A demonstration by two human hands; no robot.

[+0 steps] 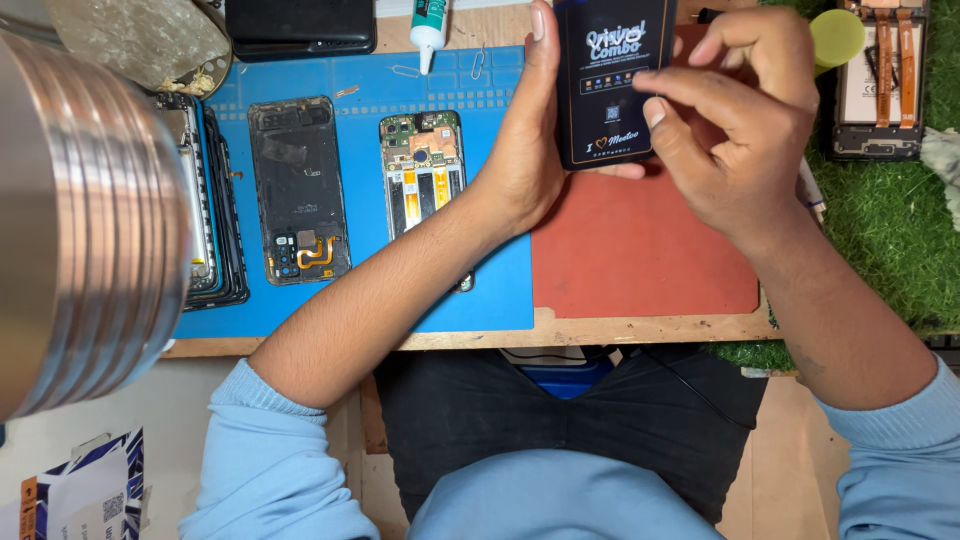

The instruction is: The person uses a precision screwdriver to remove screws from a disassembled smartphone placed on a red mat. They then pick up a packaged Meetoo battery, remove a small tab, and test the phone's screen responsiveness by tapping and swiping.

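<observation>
My left hand [525, 150] holds a black phone screen panel [610, 60] upright above the red mat [640, 250], gripping its left edge and underside. My right hand [735, 120] is at the panel's right side, with thumb and forefinger pinching at the protective film on its face. An opened phone body with orange flex cables [422, 165] lies on the blue mat [350, 300] just left of my left wrist. A black back cover [298, 190] rests further left.
A large ribbed metal cylinder [85, 220] fills the left side. Stacked phone frames [215, 220] lie beside it. A glue bottle [430, 25] and a dark box [300, 25] sit at the back. Another opened phone [880, 80] lies on green turf [890, 230] at right.
</observation>
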